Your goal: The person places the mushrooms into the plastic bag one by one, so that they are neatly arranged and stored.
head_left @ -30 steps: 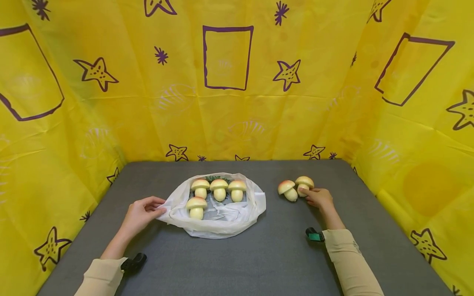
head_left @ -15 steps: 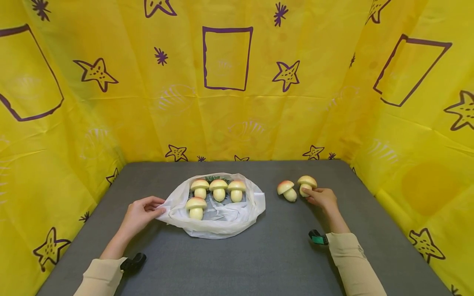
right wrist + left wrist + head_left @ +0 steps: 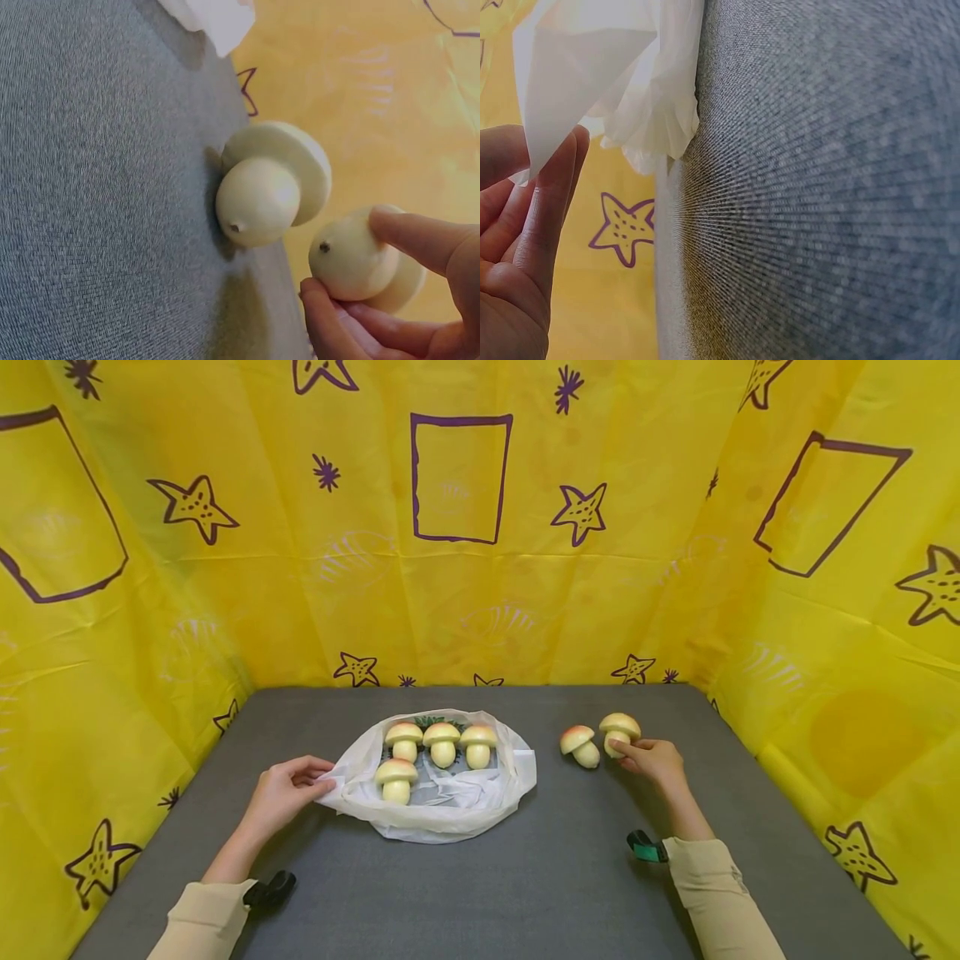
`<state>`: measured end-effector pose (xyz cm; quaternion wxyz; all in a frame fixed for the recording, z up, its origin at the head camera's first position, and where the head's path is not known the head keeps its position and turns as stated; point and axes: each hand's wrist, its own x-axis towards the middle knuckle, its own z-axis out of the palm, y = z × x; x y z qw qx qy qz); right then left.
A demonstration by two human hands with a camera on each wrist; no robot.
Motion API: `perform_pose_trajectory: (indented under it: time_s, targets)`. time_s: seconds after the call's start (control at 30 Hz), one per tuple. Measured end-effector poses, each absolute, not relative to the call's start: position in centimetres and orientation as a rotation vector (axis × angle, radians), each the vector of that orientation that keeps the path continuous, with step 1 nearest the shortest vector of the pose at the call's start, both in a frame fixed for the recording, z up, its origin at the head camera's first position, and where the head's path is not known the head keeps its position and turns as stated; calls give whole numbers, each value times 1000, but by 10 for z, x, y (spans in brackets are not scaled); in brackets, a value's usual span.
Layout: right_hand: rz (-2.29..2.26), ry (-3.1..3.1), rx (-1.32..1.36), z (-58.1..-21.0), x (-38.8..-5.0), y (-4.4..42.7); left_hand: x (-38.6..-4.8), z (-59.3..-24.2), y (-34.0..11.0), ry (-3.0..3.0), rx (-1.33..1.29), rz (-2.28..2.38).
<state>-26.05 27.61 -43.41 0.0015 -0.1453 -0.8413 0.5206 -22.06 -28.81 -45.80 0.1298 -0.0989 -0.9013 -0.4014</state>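
Observation:
My left hand (image 3: 281,797) pinches the left edge of a white plastic bag (image 3: 442,828) lying with its mouth spread wide. In the left wrist view, a corner of the bag (image 3: 577,75) is held between thumb and fingers. Several cream toy mushrooms (image 3: 442,747) with reddish-tinged caps lie inside it. On the right, my right hand (image 3: 654,764) holds another toy mushroom (image 3: 619,725) by its stem, thumb on one side and fingers on the other; the right wrist view shows it slightly off the table. Just left of it, a loose toy mushroom (image 3: 579,742) rests tilted on the table.
A grey cloth-covered table (image 3: 465,902) lies under everything. Yellow curtains (image 3: 465,610) with purple star drawings stand behind it and along both sides. Dark camera straps (image 3: 272,889) sit at the wrists.
The right hand has shifted slightly right and up with its toy mushroom, widening the gap to the loose one. The left hand and the bag stay in place.

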Motion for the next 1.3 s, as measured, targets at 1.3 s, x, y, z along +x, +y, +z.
perform_pose_trajectory:
  time_s: [1.3]
  targets:
    - [1484, -2751, -243, -411, -240, 241, -218, -459, -288, -2638, -258, -1132]
